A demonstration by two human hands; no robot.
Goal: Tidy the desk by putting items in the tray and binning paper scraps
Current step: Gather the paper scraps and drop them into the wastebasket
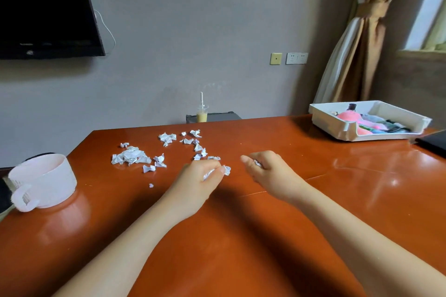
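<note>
Several crumpled white paper scraps [131, 157] lie scattered over the middle of the glossy brown desk [265, 236]. My left hand [200, 181] is closed around paper scraps, with bits poking out by the fingertips. My right hand [268, 171] is closed on a paper scrap too, a white piece showing in the fist. A pale pink bin with a handle [43, 181] stands at the desk's left edge. The white tray [323, 118] sits at the far right, with a pink toy and other items inside.
A dark flat object [434, 142] lies at the right edge beside the tray. A drink cup with a straw [202, 114] stands behind the desk against the wall. A black screen hangs upper left; a curtain is at right.
</note>
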